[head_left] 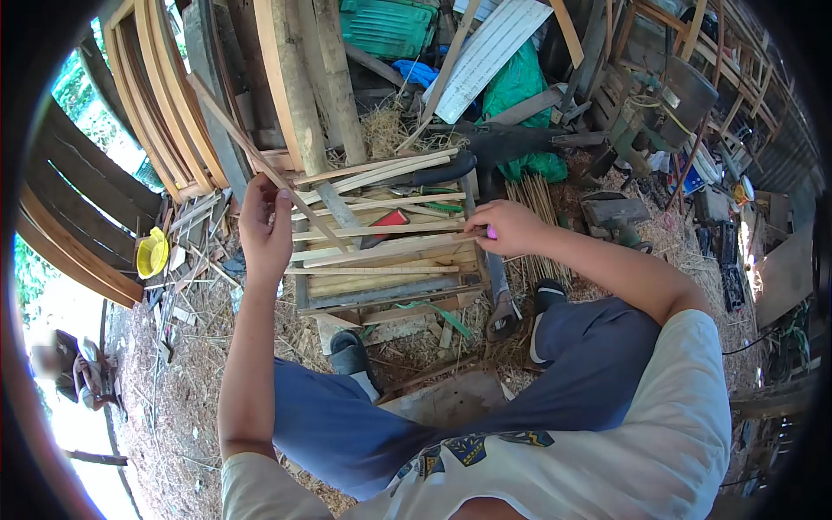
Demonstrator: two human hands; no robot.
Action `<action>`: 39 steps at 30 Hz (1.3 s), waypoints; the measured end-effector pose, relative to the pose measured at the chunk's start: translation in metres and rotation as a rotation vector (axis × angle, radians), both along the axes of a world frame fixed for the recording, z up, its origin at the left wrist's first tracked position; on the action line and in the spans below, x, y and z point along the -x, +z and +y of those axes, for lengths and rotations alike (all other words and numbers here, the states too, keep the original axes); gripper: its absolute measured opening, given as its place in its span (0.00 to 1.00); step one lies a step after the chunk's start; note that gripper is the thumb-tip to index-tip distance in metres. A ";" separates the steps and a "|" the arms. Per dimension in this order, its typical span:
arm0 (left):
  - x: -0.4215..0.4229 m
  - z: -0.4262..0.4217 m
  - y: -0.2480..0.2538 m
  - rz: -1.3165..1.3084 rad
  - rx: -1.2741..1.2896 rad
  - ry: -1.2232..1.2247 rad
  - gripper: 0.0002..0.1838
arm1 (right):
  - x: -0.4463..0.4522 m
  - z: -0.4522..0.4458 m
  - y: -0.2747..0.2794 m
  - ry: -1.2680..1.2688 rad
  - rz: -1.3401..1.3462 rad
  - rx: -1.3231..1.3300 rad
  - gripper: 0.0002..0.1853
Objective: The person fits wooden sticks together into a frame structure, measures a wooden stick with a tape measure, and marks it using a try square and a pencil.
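My left hand [267, 221] is closed on a long thin wooden strip [227, 124], which slants from the upper left down over the low slatted bench [386, 283]. At the bench's right edge, my right hand [503, 229] is closed round a small pink object [491, 232], beside the ends of light wooden strips [399, 229]. On the bench lie several more pale strips, a red object [391, 218], a green-handled tool [445, 207] and a black-handled saw [444, 170]. The saw's blade is partly hidden under strips.
Curved planks [156, 95] lean at the upper left, near a yellow bowl [152, 253]. Thin sticks [539, 212] lie right of the bench. A machine [646, 117] stands at the upper right. Shavings cover the ground, and a person [82, 371] sits far left.
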State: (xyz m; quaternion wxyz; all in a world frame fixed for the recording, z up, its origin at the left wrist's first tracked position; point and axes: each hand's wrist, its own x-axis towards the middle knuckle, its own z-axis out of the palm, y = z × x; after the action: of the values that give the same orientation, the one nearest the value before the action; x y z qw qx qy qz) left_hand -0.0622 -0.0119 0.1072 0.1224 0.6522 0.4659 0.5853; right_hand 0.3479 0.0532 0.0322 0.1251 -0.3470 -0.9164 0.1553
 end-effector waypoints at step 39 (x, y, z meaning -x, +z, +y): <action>0.017 -0.020 -0.011 0.022 0.196 -0.060 0.13 | -0.047 -0.013 0.083 -0.073 0.135 -0.233 0.12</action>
State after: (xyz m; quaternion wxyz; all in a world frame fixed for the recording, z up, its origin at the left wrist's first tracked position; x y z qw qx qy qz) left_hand -0.0794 -0.0318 0.0962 0.1979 0.6572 0.5026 0.5257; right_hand 0.3948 0.0403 0.1148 0.2314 -0.3519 -0.9045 0.0661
